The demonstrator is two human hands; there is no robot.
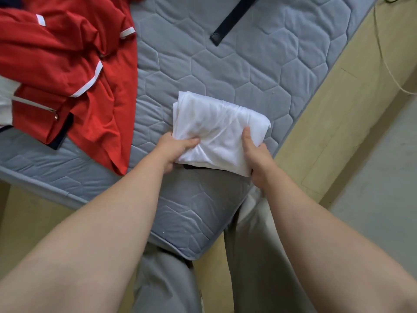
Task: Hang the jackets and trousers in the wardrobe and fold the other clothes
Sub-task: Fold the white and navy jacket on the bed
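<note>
A folded white garment of thin, glossy cloth (216,129) sits just above the middle of the view, over the grey quilted mattress (248,64). Whether it rests on the mattress or is lifted clear of it cannot be told. The left hand (173,152) grips the bundle's near corner at 9 o'clock, thumb on top and the other fingers tucked out of sight beneath. The right hand (257,159) grips the edge at 3 o'clock in the same way, its fingers (247,136) pinching the cloth. A crumpled red jacket with white trim (67,75) lies on the mattress at 10 o'clock, apart from the bundle. A dark strap (232,19) lies at 12 o'clock. The pale wooden bed frame (338,132) runs along the mattress at 3 o'clock.
</note>
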